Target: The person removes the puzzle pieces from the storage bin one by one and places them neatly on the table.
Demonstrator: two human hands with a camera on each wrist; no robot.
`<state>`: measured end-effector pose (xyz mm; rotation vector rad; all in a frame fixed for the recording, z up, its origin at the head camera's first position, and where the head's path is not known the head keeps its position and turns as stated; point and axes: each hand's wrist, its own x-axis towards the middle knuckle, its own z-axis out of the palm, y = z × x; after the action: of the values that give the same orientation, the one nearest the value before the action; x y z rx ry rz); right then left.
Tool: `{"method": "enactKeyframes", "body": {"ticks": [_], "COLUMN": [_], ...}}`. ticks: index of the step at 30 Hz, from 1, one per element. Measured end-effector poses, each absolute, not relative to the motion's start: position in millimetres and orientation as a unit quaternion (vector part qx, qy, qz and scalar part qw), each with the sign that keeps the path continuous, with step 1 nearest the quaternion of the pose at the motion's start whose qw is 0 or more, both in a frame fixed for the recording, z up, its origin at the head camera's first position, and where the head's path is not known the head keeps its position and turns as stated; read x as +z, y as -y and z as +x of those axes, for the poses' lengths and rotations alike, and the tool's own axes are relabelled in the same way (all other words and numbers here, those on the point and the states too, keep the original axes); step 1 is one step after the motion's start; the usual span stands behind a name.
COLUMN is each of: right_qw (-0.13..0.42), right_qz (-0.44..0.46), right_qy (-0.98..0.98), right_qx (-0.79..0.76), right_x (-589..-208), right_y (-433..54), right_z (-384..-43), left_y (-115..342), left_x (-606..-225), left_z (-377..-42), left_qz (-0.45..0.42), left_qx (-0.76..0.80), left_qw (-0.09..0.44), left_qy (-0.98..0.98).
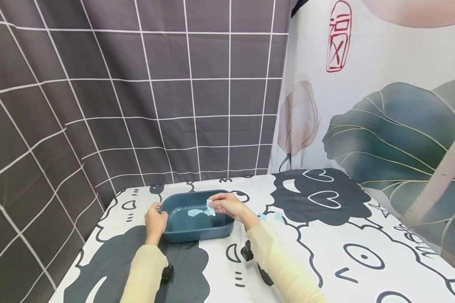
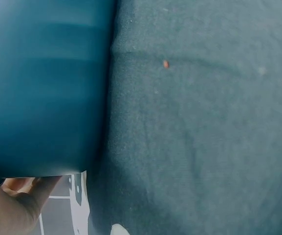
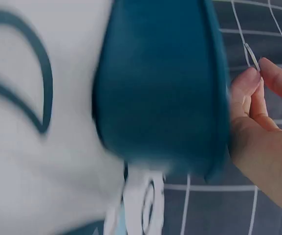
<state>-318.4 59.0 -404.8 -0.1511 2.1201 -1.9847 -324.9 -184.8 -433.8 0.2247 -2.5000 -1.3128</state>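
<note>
A dark teal rectangular basin stands on the cloth-covered table. My left hand grips its left end at the rim; in the left wrist view that hand shows beyond the basin's wall. Over the basin's right half, my right hand pinches a small, thin light blue piece between thumb and fingertips. The right wrist view shows this piece edge-on as a thin pale strip. Inside the basin, another light blue piece lies flat on the bottom.
More light blue pieces lie on the table right of the basin, close to the right forearm. The tablecloth is white with black cartoon drawings. A dark grid curtain hangs behind the table, and a leaf-patterned curtain on the right.
</note>
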Motion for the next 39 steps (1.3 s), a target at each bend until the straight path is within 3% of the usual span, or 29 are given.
{"method": "enactKeyframes", "body": {"ticks": [10, 26, 39], "right_qw": [0.084, 0.035, 0.040], "right_qz": [-0.015, 0.086, 0.148], "right_qy": [-0.726, -0.759, -0.791], "right_qx": [-0.682, -0.644, -0.593], "right_x": [-408, -438, -448], "right_y": [-116, -231, -268], "right_z": [-316, -298, -283], "left_y": [189, 192, 188], "left_x": [-435, -433, -433], "left_z": [-328, -325, -322], "left_qz": [0.077, 0.079, 0.071], "left_qx": [-0.458, -0.454, -0.452], "left_qw": [0.171, 0.144, 0.143], "left_qy": [0.869, 0.876, 0.878]}}
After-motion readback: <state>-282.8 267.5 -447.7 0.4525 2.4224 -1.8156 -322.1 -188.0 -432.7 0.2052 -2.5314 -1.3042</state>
